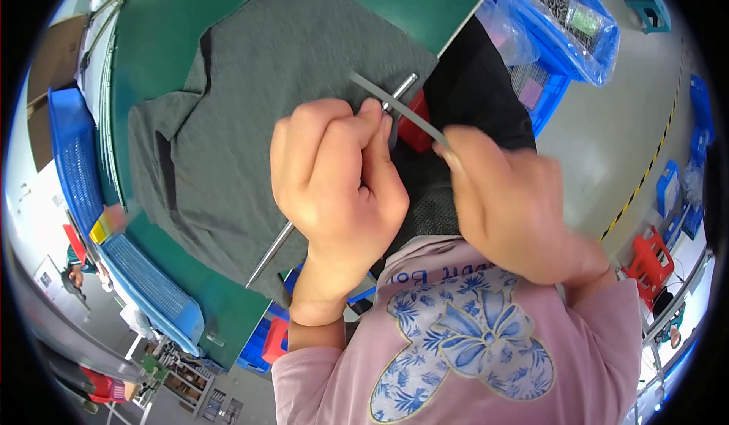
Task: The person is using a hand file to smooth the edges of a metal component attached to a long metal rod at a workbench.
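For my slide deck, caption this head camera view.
Left hand and right hand pinch a thin grey strip above grey cloth on a green table.

1. Green tabletop [448, 0], bare along its far edge.
2. Blue perforated tray [72, 159] off the tabletop's left edge; a second blue tray [148, 288] by the near-left corner.
3. Blue bin [566, 22] lined with clear plastic, holding small metal parts, beyond the right edge.
4. Red stool [649, 262] on the grey floor [607, 136].
5. Yellow-black floor stripe [645, 170].
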`<state>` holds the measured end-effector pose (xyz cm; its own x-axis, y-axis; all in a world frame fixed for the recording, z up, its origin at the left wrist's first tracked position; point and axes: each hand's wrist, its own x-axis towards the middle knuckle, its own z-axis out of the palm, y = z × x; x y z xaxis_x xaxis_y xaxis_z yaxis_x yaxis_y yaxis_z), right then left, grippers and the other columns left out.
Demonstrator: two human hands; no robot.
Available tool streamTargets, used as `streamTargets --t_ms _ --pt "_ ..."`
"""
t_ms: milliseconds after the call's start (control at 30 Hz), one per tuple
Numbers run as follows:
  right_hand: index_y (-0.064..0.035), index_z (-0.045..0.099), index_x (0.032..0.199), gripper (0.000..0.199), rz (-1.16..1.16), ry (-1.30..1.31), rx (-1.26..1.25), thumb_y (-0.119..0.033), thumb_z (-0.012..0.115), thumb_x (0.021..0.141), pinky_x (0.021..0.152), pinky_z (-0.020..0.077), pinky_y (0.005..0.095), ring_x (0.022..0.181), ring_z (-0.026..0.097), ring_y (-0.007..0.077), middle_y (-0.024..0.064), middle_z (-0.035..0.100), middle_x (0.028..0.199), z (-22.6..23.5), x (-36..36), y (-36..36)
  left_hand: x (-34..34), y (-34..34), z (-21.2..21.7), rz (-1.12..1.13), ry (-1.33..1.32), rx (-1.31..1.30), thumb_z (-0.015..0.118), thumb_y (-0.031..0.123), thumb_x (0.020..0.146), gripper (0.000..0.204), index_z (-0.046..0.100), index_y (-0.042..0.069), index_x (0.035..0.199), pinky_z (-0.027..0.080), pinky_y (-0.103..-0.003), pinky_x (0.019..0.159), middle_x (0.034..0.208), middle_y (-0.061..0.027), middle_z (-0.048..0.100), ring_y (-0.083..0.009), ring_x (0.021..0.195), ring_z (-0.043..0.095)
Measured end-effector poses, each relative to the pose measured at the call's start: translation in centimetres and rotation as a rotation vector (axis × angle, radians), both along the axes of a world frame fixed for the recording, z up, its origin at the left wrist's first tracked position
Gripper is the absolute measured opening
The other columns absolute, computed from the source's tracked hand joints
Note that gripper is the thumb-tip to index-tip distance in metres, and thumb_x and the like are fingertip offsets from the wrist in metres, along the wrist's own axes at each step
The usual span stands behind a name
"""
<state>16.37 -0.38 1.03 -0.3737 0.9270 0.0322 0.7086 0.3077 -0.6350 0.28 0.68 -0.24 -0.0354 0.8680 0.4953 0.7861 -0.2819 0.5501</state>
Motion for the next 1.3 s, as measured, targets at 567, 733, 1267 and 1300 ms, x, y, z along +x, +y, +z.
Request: streamTargets --t_ms 567,733,1267,1300 --pt "-0.0081 0.059 0.093 0.013 -0.062 0.146 0.158 -0.008 0.063 0.08 0.04 0.0418 0.037 0.043 0.056 0.0263 0.0077 0.058 0.057 -3.1 -1.7 0.3 -0.2 0.1 -0.1 -0.024 -0.009 0.013 0.072 -0.008 0.066 0.017 0.061 0.002 0.074 0.039 -0.033 0.054 0.076 -0.0075 0.056 -0.0237 0.062 0.049" --pt "-0.0051 0.061 0.099 0.016 -0.064 0.155 0.189 -0.004 0.063 0.083 0.042 0.0429 0.0364 0.045 0.058 0.0269 0.0102 0.062 0.064 -3.4 -1.4 -0.7 -0.3 0.0 0.0 -0.01 0.0 0.012 0.071 -0.009 0.065 0.018 0.061 0.002 0.074 0.038 -0.033 0.053 0.076 -0.0076 0.056 -0.0238 0.061 0.048" --pt "-0.0062 0.06 0.097 0.013 -0.057 0.081 0.024 -0.008 0.062 0.085 0.045 0.0444 0.0389 0.049 0.06 0.0293 0.0101 0.065 0.069 -1.9 -1.5 -0.4 -0.3 0.1 0.0 0.01 0.002 -0.002 0.071 -0.009 0.066 0.017 0.06 0.003 0.073 0.039 -0.033 0.055 0.074 -0.0072 0.056 -0.0238 0.062 0.049" --pt "-0.0063 0.06 0.097 0.012 -0.053 0.076 -0.01 -0.008 0.062 0.085 0.044 0.0435 0.0406 0.05 0.06 0.0304 0.0106 0.063 0.065 -1.6 -0.9 -0.7 -0.2 0.1 -0.1 -0.001 0.022 0.024 0.071 -0.009 0.066 0.018 0.059 0.002 0.073 0.039 -0.033 0.055 0.074 -0.0072 0.056 -0.0238 0.062 0.049"
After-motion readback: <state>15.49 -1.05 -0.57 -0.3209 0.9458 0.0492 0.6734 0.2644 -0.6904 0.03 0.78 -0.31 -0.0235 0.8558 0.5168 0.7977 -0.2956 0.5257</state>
